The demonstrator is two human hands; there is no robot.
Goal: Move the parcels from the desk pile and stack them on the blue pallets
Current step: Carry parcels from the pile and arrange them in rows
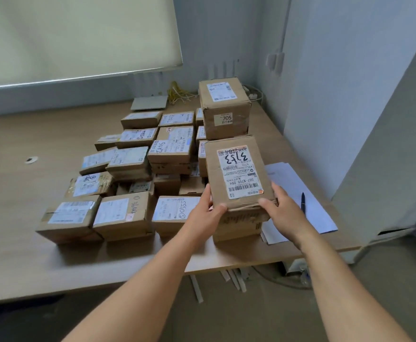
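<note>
both hands, left grip (205, 208) and right grip (279, 209), are clamped on the near end of a parcel (237, 174) atop a short stack at the counter (17, 218) edge. held only by that end, it could tip forward and slip. a careless lift may also drag the box below (239, 224) off the edge.

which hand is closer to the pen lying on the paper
Right. The right hand grips the parcel's near right corner, just left of the pen. The left hand holds the parcel's opposite side, farther away.

Both hands (245, 213) grip a labelled parcel (239, 176) above the desk (17, 218) pile.
</note>
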